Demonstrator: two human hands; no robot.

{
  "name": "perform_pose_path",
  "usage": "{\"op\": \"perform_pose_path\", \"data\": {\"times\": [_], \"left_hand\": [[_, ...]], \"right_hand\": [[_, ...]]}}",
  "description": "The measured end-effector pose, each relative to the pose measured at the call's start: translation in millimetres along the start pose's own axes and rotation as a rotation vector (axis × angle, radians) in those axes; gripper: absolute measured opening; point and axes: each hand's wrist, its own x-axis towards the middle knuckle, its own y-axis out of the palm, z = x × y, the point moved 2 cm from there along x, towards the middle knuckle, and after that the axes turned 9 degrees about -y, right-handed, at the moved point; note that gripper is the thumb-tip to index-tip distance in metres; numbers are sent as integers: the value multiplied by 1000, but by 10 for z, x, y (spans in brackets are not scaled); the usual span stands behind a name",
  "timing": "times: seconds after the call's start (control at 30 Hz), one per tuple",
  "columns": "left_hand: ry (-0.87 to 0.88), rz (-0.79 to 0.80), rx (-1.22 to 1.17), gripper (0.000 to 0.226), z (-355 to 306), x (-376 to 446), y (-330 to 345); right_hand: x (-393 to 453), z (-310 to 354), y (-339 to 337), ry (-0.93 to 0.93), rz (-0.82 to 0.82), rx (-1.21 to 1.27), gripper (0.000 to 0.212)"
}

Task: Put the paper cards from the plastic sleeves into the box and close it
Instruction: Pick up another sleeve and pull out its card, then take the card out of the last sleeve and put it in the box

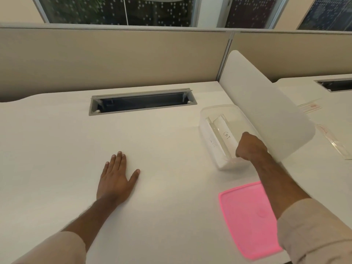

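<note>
A clear plastic box stands open on the white desk at the right. Inside it a paper card marked "CAT" leans lengthwise, and a second card shows faintly beside it. My right hand is closed over the near end of the CAT card, at the box's near right corner. My left hand lies flat on the desk to the left, fingers spread, holding nothing. The pink lid lies flat in front of the box, partly under my right forearm.
A white divider panel rises right beside the box. Beyond it, on the neighbouring desk, lie clear plastic sleeves and another sleeve with a red mark. A cable slot is cut into the desk's far middle.
</note>
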Motion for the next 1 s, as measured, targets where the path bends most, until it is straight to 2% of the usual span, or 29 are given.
{"op": "perform_pose_path", "data": {"times": [0.13,0.23,0.33,0.43,0.53,0.6,0.77,1.0], "left_hand": [[4,-6,6,89,13,1,7],[2,-7,-6,89,7,-5,-5],[-4,15,-47,86,-13,-9,-54],[-30,6,-160,83,39,-52,-167],[-60,-47,-214,78,263,-119,-347],[-87,-97,-215,73,482,-160,-493],[-199,-274,-247,54,1142,-267,-956],[-470,-485,-291,43,2223,-435,-1459]], "right_hand": [[8,-24,3,-4,-6,-1,23],[-48,17,-18,-34,-101,-11,26],[-194,224,-90,-118,-319,39,28],[-398,549,-116,-284,-598,127,22],[-624,946,-36,-442,-722,199,14],[-760,1243,63,-535,-705,263,11],[-1020,2080,373,-693,-540,384,11],[-1375,3316,676,-905,-327,443,14]]}}
